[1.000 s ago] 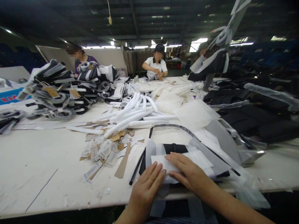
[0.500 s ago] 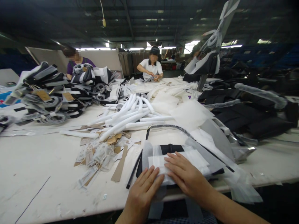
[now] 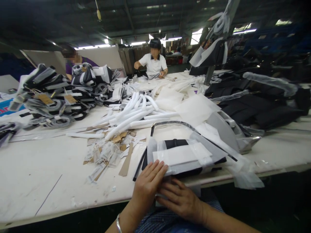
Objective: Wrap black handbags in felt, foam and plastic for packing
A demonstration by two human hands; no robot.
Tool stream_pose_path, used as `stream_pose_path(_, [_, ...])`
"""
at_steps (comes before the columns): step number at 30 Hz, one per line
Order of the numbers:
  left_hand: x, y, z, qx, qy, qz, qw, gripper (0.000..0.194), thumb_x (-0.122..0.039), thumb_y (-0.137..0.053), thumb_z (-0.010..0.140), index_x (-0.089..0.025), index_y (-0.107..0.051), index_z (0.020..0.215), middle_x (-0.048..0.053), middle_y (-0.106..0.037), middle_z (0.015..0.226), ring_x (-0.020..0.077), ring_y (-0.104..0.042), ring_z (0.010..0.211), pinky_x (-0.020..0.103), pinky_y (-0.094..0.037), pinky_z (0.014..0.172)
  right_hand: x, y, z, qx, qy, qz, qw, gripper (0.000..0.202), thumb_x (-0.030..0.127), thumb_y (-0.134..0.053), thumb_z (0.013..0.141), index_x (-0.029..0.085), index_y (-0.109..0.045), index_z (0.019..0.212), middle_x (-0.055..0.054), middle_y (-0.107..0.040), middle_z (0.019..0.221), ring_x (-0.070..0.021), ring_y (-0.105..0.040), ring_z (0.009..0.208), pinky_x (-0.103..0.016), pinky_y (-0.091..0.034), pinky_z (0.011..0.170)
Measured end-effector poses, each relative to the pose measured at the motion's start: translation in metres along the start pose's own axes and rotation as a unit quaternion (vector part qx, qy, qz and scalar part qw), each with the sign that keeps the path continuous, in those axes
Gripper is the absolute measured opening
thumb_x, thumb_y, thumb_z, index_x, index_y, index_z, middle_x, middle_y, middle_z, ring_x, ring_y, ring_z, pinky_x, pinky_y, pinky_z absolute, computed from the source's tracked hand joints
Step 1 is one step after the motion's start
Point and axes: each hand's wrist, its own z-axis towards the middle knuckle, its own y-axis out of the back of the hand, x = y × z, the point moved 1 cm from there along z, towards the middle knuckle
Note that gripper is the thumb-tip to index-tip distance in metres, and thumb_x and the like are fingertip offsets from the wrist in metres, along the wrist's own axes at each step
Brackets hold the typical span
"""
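A black bag (image 3: 181,142) lies at the near edge of the table, a white sheet (image 3: 179,156) and translucent wrapping on top of it. My left hand (image 3: 149,177) rests on the near left corner of the sheet, fingers stretched out. Just below the bag's front edge is my right hand (image 3: 181,198), its fingers extended leftward and close under my left hand; some fingertips are hidden. A thin black strap (image 3: 173,123), partly wrapped in clear plastic, arches behind the bag.
Left of the bag lie paper tags (image 3: 109,152) and a cardboard strip (image 3: 126,160). Behind are white foam tubes (image 3: 133,119) and white sheets (image 3: 194,108). Wrapped bags (image 3: 55,97) pile up at left, black ones (image 3: 262,113) at right. A co-worker (image 3: 154,61) sits opposite.
My right hand has slid off the white sheet, down to the bag's front edge. My left hand has shifted slightly up the picture, still at the left corner. The co-worker's hands have moved apart.
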Motion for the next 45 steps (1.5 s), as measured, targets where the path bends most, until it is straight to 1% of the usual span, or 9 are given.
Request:
stream_pose_path(3, [-0.001,0.002,0.001,0.003,-0.007,0.012,1.000,0.039,-0.011,-0.041,0.101,-0.015,-0.053,0.139,0.006,-0.064,0.135,0.0215,-0.055,0.131,0.042,-0.053,0.106,0.003,0.002,0.010,-0.033,-0.002,0.049,0.998,0.019,0.014,-0.056,0.099,0.018,-0.074,0.102,0.000,-0.077,0.108,-0.0133,-0.066,0.113,-0.035,-0.025,0.122])
stream_pose_path(6, [-0.002,0.002,0.001,0.009,-0.009,0.015,1.000,0.040,-0.012,-0.039,0.102,-0.015,-0.052,0.140,0.007,-0.062,0.138,0.0228,-0.053,0.133,0.044,-0.053,0.105,0.010,0.009,0.010,-0.011,-0.013,0.075,0.997,0.020,0.012,-0.054,0.099,0.013,-0.072,0.107,-0.005,-0.077,0.106,-0.0159,-0.069,0.107,-0.039,-0.036,0.118])
stream_pose_path(10, [-0.002,-0.003,0.000,-0.003,-0.001,0.016,1.000,0.041,-0.010,-0.038,0.102,-0.016,-0.051,0.141,0.007,-0.061,0.139,0.0233,-0.051,0.135,0.044,-0.052,0.106,0.024,0.015,-0.003,-0.018,-0.020,0.108,0.994,0.021,0.014,-0.052,0.101,0.012,-0.072,0.103,-0.006,-0.078,0.100,-0.0141,-0.073,0.097,-0.032,-0.044,0.112])
stream_pose_path(19, [-0.005,-0.004,0.003,-0.038,-0.006,0.029,0.999,0.039,-0.010,-0.036,0.103,-0.017,-0.055,0.137,0.006,-0.066,0.133,0.0200,-0.057,0.129,0.040,-0.053,0.104,0.033,0.033,-0.005,-0.013,-0.033,0.132,0.991,0.018,0.021,-0.057,0.100,0.014,-0.073,0.105,-0.001,-0.077,0.104,-0.0112,-0.072,0.102,-0.023,-0.040,0.109])
stream_pose_path(25, [-0.006,-0.004,0.004,-0.034,-0.011,0.026,0.999,0.039,-0.012,-0.035,0.103,-0.017,-0.056,0.136,0.006,-0.066,0.132,0.0200,-0.057,0.129,0.039,-0.052,0.105,0.019,0.053,0.020,-0.050,-0.055,0.135,0.988,0.028,0.024,-0.044,0.106,0.015,-0.071,0.104,-0.002,-0.079,0.098,-0.0107,-0.074,0.095,-0.022,-0.044,0.107])
stream_pose_path(29, [-0.006,-0.004,0.004,-0.041,-0.009,0.020,0.999,0.038,-0.011,-0.036,0.103,-0.017,-0.057,0.134,0.007,-0.067,0.130,0.0198,-0.059,0.127,0.039,-0.053,0.104,0.004,0.067,0.051,-0.004,-0.071,0.164,0.984,0.027,0.016,-0.042,0.103,0.015,-0.068,0.111,-0.006,-0.079,0.097,-0.0139,-0.075,0.090,-0.023,-0.056,0.095])
stream_pose_path(32, [-0.007,-0.004,0.005,-0.051,-0.005,0.015,0.999,0.035,-0.015,-0.040,0.103,-0.015,-0.058,0.133,0.008,-0.069,0.127,0.0205,-0.061,0.124,0.039,-0.055,0.102,-0.019,0.070,0.071,0.019,-0.117,0.173,0.978,0.028,0.015,-0.043,0.100,0.018,-0.068,0.112,-0.007,-0.078,0.095,-0.0171,-0.074,0.085,-0.027,-0.059,0.082])
stream_pose_path(39, [-0.013,-0.009,0.008,-0.120,0.048,-0.017,0.991,0.029,-0.013,-0.041,0.101,-0.015,-0.070,0.103,0.007,-0.078,0.099,0.0189,-0.072,0.104,0.038,-0.056,0.101,-0.077,0.038,0.090,0.082,-0.263,0.158,0.948,0.034,0.006,-0.047,0.084,0.023,-0.075,0.092,-0.002,-0.073,0.085,-0.0177,-0.065,0.078,-0.027,-0.051,0.071])
stream_pose_path(45, [-0.009,-0.013,0.001,-0.118,0.024,-0.003,0.993,0.032,-0.009,-0.038,0.100,-0.009,-0.067,0.112,0.011,-0.075,0.112,0.0216,-0.065,0.118,0.038,-0.054,0.103,-0.090,0.020,0.087,0.155,-0.367,0.167,0.902,0.022,0.018,-0.058,0.089,0.022,-0.073,0.073,-0.001,-0.065,0.075,-0.0163,-0.062,0.073,-0.026,-0.046,0.068])
